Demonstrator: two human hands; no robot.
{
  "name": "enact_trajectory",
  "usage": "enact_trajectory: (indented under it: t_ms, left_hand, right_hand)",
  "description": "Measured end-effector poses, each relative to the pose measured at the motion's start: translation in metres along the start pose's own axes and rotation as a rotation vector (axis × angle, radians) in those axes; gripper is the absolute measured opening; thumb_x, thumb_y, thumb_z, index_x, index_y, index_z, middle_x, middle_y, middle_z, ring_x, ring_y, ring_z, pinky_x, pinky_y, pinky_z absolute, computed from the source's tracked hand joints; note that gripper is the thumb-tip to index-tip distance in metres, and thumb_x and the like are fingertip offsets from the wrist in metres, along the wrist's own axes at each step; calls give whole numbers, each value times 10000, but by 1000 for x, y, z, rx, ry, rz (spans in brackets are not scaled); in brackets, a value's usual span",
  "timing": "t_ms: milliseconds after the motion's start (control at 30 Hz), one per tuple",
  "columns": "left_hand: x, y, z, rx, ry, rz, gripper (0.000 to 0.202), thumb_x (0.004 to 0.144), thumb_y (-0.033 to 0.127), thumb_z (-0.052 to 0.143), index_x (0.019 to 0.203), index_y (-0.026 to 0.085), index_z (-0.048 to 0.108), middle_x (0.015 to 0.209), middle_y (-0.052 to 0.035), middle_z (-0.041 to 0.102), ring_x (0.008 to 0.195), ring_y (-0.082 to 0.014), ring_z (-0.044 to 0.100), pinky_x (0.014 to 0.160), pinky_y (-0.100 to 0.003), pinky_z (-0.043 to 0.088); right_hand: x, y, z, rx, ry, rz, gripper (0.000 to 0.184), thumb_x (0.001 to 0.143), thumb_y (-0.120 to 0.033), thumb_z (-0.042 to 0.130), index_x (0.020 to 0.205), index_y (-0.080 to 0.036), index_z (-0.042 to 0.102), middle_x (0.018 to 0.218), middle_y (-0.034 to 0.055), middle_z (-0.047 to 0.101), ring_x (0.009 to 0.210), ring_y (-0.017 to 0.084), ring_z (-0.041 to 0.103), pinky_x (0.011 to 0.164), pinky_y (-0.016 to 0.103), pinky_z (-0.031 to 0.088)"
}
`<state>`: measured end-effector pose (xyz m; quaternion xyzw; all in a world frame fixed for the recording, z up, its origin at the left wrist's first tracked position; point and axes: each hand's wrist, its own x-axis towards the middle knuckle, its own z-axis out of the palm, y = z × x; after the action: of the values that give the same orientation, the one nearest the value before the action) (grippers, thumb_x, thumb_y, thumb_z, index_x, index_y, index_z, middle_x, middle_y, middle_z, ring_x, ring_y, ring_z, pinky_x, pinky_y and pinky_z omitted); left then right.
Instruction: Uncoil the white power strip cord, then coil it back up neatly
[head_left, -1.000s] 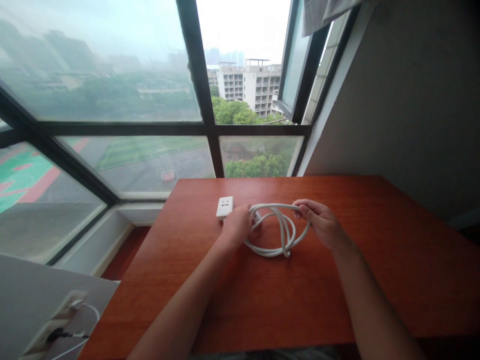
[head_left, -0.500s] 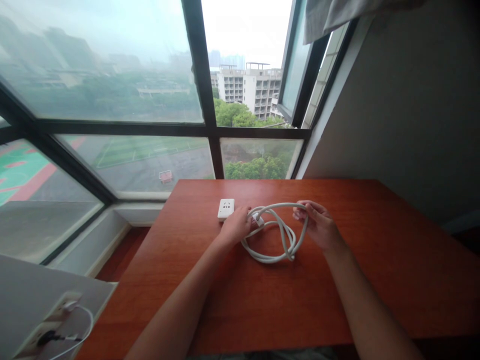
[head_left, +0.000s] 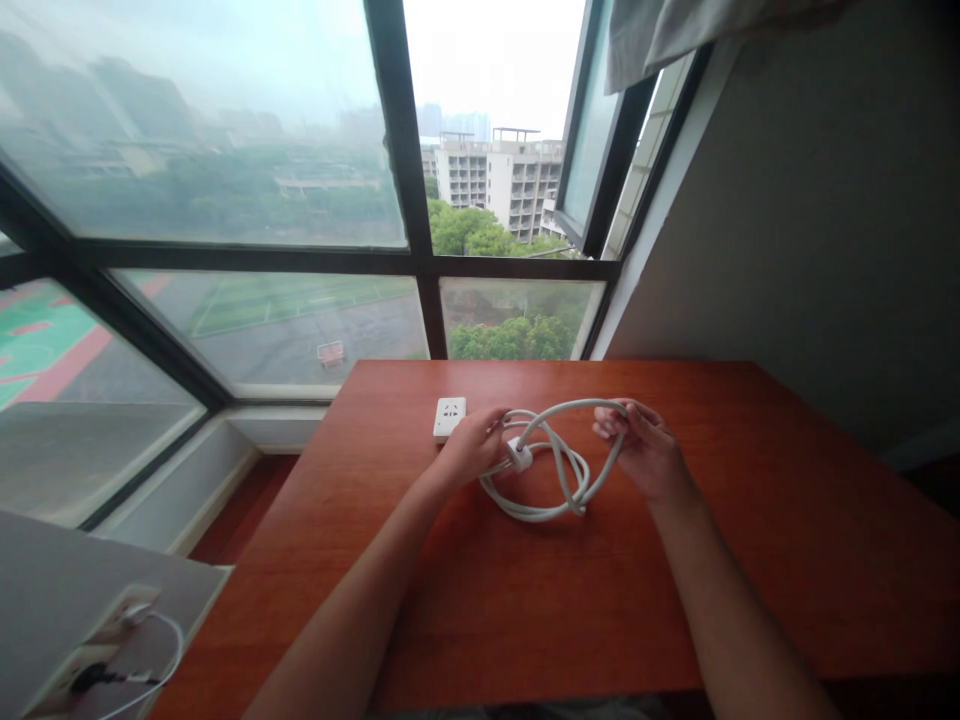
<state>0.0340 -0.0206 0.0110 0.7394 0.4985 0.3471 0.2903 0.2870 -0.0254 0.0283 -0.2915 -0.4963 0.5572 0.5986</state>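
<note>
A white power cord (head_left: 536, 516) lies in loose loops on the reddish-brown wooden table (head_left: 570, 610). My right hand (head_left: 641, 445) pinches one loop between thumb and fingers and lifts it above the tabletop. At the left end of the loops, my left hand (head_left: 472, 443) is closed on the cord. A white plug (head_left: 519, 455) with its prongs pointing left sits just right of my left fingers; whether they touch it I cannot tell. Behind my left hand rests a white power strip (head_left: 450, 415), its socket face showing and its lower part hidden by the hand.
Large windows in dark frames (head_left: 315, 256) rise behind the table, one pane swung outward at the right. A grey curtain (head_left: 652, 40) hangs at the top. Low on the left, a wall outlet (head_left: 97, 670) holds plugs with a white cable (head_left: 180, 645). A dark wall stands right.
My right hand has shifted slightly right, widening the raised cord loop. The white plug beside my left hand shows more fully, with its prongs visible.
</note>
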Motion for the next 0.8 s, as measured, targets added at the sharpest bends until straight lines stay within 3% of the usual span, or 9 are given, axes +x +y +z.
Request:
enact_trajectory:
  t_ms: [133,367,500,600,700,800]
  left_hand:
    - [1,-6,1,40,-12,10,289,912,202,413,1115,173,616,1081,-89,697,1010,-194,647,864,-285,502]
    - [-1,-1,-4,313,-62,-12,352,931,214,390,1250,179,535,1112,-105,684,999,-206,650,820,-284,497]
    - [-1,-2,-5,457,-96,-27,355,932,215,389,1259,163,518,1064,-128,689,927,-232,662,769,-305,494]
    - [-3,-3,-4,527,-108,3,399,923,171,380,1313,152,461,1141,-144,653,970,-234,645,807,-318,488]
    - [-5,3,-6,560,-21,105,419,908,164,404,1326,160,429,1267,-146,566,1089,-230,583,889,-328,465]
    - [-8,19,-9,583,137,162,258,923,241,412,1135,173,544,1136,-124,595,1019,-233,584,865,-342,465]
  right_hand:
    - [0,-3,1,114,19,-19,208,818,-429,622,721,-245,629,619,-14,334,628,154,379,571,308,368]
    - [4,-4,-3,271,47,-7,193,835,-382,612,705,-241,588,647,-20,313,614,138,359,546,276,375]
    - [7,-2,-7,381,67,-21,125,851,-349,610,777,-247,617,657,-23,315,613,122,368,526,235,398]
    - [9,-1,-10,469,91,-19,81,839,-330,631,823,-250,629,662,-27,350,617,114,382,519,216,414]
    - [10,-1,-13,541,116,-19,64,823,-303,650,826,-241,635,665,-33,378,623,102,402,523,202,425]
    - [10,-2,-14,563,133,-29,57,829,-298,647,823,-242,636,658,-36,403,623,96,423,529,201,434]
